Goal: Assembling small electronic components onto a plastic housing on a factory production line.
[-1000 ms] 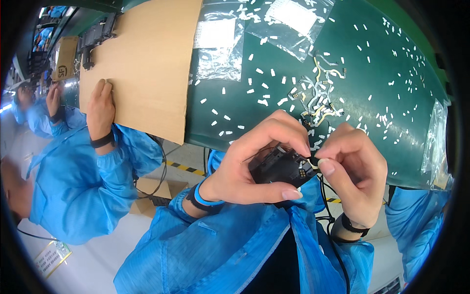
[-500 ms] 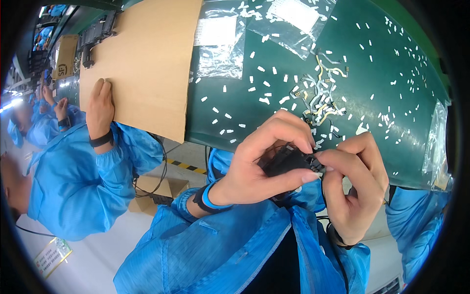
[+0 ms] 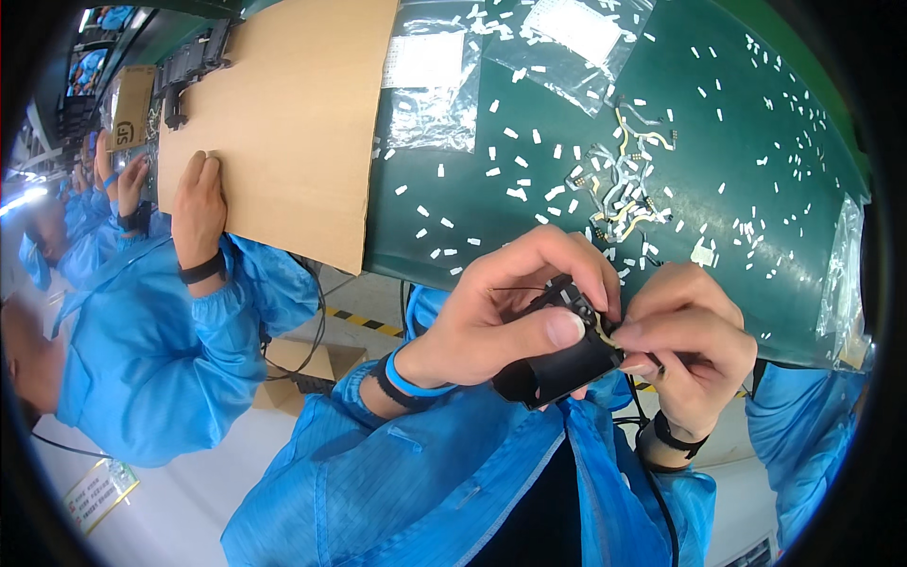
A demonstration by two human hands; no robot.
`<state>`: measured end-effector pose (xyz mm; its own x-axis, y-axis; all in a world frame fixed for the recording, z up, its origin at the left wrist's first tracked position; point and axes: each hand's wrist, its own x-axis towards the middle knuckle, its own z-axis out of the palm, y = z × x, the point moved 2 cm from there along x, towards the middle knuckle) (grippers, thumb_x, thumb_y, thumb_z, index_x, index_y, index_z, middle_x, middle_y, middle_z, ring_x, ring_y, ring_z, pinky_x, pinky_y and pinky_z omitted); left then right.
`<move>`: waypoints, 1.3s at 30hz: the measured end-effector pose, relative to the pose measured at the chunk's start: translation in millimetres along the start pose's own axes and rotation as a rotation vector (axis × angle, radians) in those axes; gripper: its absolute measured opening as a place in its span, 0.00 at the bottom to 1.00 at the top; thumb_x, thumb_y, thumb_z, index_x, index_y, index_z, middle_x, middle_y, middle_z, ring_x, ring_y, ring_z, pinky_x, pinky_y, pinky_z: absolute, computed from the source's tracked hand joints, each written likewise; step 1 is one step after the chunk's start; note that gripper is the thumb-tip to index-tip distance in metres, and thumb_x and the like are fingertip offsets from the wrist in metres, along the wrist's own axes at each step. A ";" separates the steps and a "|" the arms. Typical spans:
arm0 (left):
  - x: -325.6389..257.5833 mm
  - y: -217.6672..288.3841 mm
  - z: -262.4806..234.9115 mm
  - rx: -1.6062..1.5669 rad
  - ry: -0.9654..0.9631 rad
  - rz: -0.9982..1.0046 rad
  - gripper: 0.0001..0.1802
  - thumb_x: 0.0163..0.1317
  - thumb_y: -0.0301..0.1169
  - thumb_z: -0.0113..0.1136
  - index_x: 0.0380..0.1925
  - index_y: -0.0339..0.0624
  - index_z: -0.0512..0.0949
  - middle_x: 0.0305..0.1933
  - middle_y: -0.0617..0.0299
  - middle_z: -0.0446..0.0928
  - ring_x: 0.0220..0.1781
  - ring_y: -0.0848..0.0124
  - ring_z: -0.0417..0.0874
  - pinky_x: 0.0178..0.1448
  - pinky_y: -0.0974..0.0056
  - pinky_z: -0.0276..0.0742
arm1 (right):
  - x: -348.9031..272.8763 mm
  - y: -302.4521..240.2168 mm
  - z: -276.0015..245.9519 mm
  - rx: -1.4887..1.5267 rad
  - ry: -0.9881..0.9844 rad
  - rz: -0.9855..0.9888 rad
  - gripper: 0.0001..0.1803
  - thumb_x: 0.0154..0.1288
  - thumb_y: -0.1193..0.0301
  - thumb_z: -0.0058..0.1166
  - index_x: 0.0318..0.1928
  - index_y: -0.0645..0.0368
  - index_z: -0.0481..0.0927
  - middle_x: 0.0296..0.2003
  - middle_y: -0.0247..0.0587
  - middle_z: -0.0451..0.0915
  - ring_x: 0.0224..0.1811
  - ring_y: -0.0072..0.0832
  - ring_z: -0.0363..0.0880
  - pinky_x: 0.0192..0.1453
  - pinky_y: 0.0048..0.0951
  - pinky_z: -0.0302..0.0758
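A black plastic housing (image 3: 565, 367) with a curved, hollow body is held in front of my chest. My left hand (image 3: 515, 312) is closed round it, thumb on its upper side and fingers behind. At the housing's right edge, my right hand (image 3: 694, 345) pinches a short yellowish cable (image 3: 603, 331); its fingertips hide much of the cable. A small dark end shows between the right fingers. Just beyond my hands, a tangle of grey and yellow cables (image 3: 619, 180) with small connectors lies on the green table (image 3: 425, 260).
Many small white pieces (image 3: 517, 194) are scattered over the table. Clear plastic bags (image 3: 430, 118) lie at the back. To the left is a cardboard sheet (image 3: 283, 132), with black parts (image 3: 196, 61) at its far edge and a co-worker's hand (image 3: 198, 208) on it.
The black housing has turned in my left hand, so its curved body now shows below the thumb. My right fingers have shifted slightly lower, and the yellowish cable has come into sight.
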<state>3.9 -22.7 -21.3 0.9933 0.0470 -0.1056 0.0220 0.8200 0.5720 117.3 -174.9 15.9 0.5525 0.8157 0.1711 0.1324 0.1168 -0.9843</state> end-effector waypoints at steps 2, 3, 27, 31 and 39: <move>-1.2 -4.7 -1.9 0.039 -0.062 0.044 0.14 0.66 0.30 0.62 0.48 0.35 0.74 0.49 0.55 0.74 0.51 0.71 0.76 0.57 0.65 0.70 | 3.4 0.1 2.7 -0.017 -0.006 -0.058 0.12 0.50 0.86 0.64 0.38 0.66 0.87 0.35 0.47 0.81 0.29 0.28 0.80 0.30 0.25 0.74; 0.8 -7.3 -1.2 0.039 -0.062 0.042 0.14 0.66 0.30 0.62 0.48 0.35 0.74 0.49 0.55 0.74 0.51 0.71 0.76 0.57 0.65 0.70 | 4.6 -0.3 2.9 -0.035 -0.006 -0.114 0.11 0.49 0.86 0.64 0.36 0.65 0.87 0.34 0.46 0.81 0.29 0.29 0.80 0.30 0.26 0.75; 6.3 -0.5 -6.5 0.604 -0.057 0.333 0.19 0.62 0.35 0.68 0.47 0.36 0.76 0.49 0.41 0.74 0.46 0.64 0.78 0.50 0.65 0.74 | -11.0 -6.7 17.6 -0.101 0.217 -0.092 0.13 0.60 0.85 0.60 0.44 0.65 0.75 0.37 0.49 0.84 0.36 0.32 0.81 0.41 0.29 0.77; 6.6 4.7 -10.7 0.810 -0.112 0.492 0.22 0.55 0.35 0.76 0.45 0.35 0.80 0.49 0.39 0.75 0.47 0.61 0.79 0.47 0.66 0.76 | -7.6 -10.5 10.9 0.182 0.194 0.268 0.13 0.62 0.84 0.58 0.47 0.69 0.73 0.40 0.46 0.83 0.38 0.24 0.79 0.44 0.24 0.73; 6.9 8.5 -3.4 0.865 -0.226 0.354 0.34 0.44 0.30 0.84 0.49 0.38 0.74 0.46 0.51 0.75 0.47 0.64 0.78 0.51 0.62 0.72 | 8.5 -13.9 -12.3 0.126 -0.233 0.566 0.09 0.58 0.87 0.59 0.39 0.69 0.77 0.37 0.41 0.77 0.36 0.22 0.76 0.41 0.23 0.73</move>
<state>10.6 -13.4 -19.8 0.9548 0.0263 0.2961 -0.2972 0.0698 0.9523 130.3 -176.7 31.5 0.3130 0.8711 -0.3785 -0.2347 -0.3153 -0.9195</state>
